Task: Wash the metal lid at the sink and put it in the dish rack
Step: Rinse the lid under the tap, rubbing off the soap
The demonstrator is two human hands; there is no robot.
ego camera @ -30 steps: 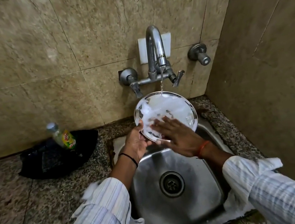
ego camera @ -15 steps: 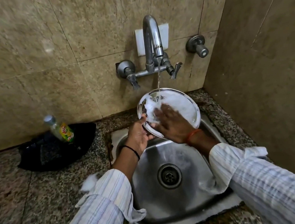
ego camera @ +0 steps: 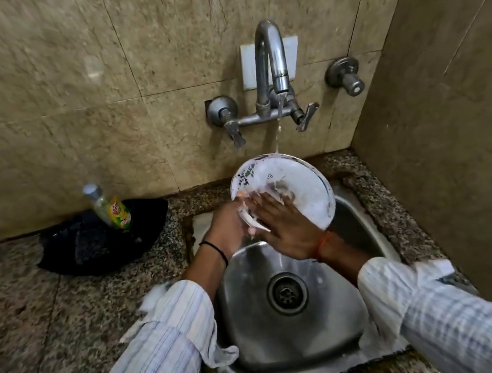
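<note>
Over the square stainless-steel sink [ego camera: 300,343], set into the speckled granite counter [ego camera: 32,319], a round metal lid [ego camera: 299,184] coated in white soap foam is tilting up toward the wall, its upper rim catching a thin stream of water that is running from the curved chrome tap [ego camera: 271,61]. The left hand [ego camera: 227,227] is gripping the lid's lower left edge, with fingers curled round the rim, though motion blur is hiding the fingertips. The right hand [ego camera: 287,228] is lying flat against the foamy face, its fingers straight and spread, pressing on the surface. Both arms are wearing pale striped sleeves [ego camera: 156,357] pushed back from the wrists. Well to the left of the sink, a clear bottle with a green-and-yellow label [ego camera: 110,209] is leaning in a black basket-like tray [ego camera: 86,249] by the beige tiled wall [ego camera: 93,98].
</note>
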